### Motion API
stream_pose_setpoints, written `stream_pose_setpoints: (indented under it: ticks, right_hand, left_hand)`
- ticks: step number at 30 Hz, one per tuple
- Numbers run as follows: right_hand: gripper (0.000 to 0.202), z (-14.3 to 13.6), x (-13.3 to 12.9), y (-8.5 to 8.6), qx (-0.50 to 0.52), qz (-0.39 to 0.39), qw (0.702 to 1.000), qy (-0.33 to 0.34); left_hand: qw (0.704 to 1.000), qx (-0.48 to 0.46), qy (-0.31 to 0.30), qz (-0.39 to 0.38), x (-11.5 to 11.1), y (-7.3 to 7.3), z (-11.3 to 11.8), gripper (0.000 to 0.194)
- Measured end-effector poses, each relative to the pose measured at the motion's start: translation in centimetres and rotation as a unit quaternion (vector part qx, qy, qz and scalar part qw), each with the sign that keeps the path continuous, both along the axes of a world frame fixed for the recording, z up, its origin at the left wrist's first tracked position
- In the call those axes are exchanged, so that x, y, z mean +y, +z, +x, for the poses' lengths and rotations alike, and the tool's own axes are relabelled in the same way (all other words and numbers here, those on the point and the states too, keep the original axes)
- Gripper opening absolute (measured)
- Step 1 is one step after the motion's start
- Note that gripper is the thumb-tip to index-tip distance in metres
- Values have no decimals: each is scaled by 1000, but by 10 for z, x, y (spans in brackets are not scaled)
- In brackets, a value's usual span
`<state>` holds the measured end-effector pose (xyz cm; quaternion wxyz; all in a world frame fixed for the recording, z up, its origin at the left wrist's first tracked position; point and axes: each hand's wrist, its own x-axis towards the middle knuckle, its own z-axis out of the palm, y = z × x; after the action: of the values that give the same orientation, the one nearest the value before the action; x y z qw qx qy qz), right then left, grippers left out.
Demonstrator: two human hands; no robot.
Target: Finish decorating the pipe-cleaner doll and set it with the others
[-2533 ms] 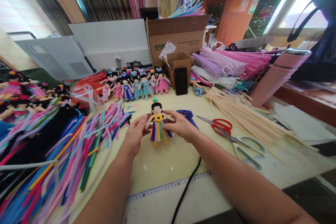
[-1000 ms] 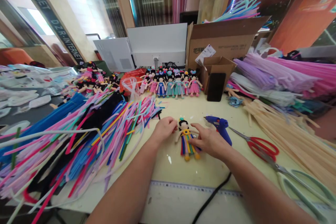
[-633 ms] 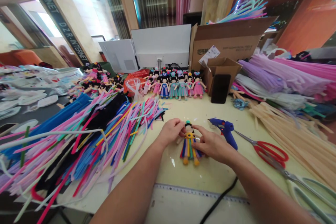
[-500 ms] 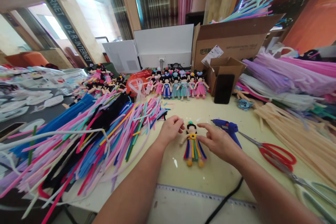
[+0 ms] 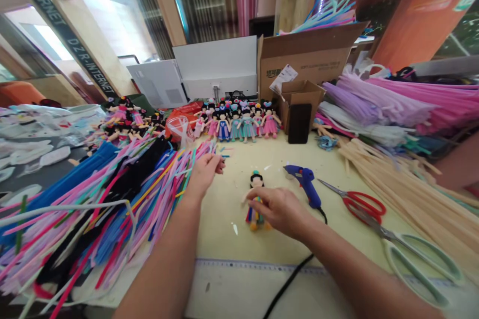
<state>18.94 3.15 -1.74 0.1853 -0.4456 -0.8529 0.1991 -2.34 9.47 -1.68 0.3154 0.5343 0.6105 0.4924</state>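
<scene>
Doll [image 5: 253, 215]: lying flat on table [image 5: 220, 244], approx. mid-front, head to far side, feet twd wearer. Dk hair, blue-green bit on top, striped skirt, yellow feet. Middle hidden by R hand [image 5: 282, 209].
R hand grip: fingers loosely curled over doll's chest & skirt, thumb just under index; can't tell if they touch or pinch it.
L hand [image 5: 205, 169]: well apart from doll, at R end of coloured pipe cleaners [image 5: 123, 194]. Fingers bent in, tips nr thumb; can't tell if anything's btwn them.
Glue gun [image 5: 307, 184]: on its side, just beyond R hand, nozzle pointing L. Black cord [image 5: 286, 286] runs from handle, partly behind R arm, then off front edge.
Scissors: 2 pr, R of glue gun. Red-handled scissors [image 5: 374, 204] point L twd gun; green-handled scissors [image 5: 413, 254] nearer wearer, blades meeting the red handles.
Ruler strip [image 5: 258, 266]: along front of table, crossed by cord.
Beige pipe cleaners [image 5: 396, 184]: loose bundle, far R, past scissors.
Finished-looking dolls [image 5: 234, 124]: packed group at back, upright, assorted dresses.
Phone [image 5: 299, 124]: upright, propped vs. small box [image 5: 310, 94]; lg box [image 5: 310, 55] behind.
</scene>
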Motion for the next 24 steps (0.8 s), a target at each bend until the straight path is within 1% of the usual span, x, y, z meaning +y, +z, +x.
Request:
stream_pose_setpoints:
  ticks: [2, 5, 7, 8, 11, 13, 15, 18, 21, 24]
  right_hand:
    - [20, -9, -9, 1, -9, -3, 999, 46]
    - [23, -22, -24, -1, -52, -31, 991, 118]
    - [26, -31, -34, -1, -89, -39, 982, 164]
    - [28, -35, -38, -1, -110, -39, 976, 183]
    - [31, -47, -51, -2, -163, -50, 957, 236]
    - [31, -52, -58, -5, -177, -68, 945, 266]
    - [30, -55, -63, -11, -174, -78, 940, 282]
    - [29, -55, -65, -23, -151, -74, 948, 271]
    - [28, -53, -63, -29, -135, -76, 952, 263]
    - [28, -53, -63, -28, -137, -78, 949, 272]
  left_hand:
    - [1000, 18, 7, 1, -4, 9, -12, 23]
    - [997, 46, 57, -14, -16, 14, -36, 23]
    - [994, 41, 95, -30, -27, 10, -54, 24]
    - [993, 40, 103, -31, -33, 7, -62, 24]
    - [986, 97, 134, -19, -51, -5, -84, 21]
    - [979, 125, 163, -22, -63, -10, -93, 23]
    - [970, 155, 184, -30, -73, -11, -98, 27]
    - [949, 239, 202, -47, -84, -6, -103, 30]
    - [927, 306, 208, -62, -88, 0, -104, 28]
    - [916, 344, 192, -80, -86, 1, -100, 23]
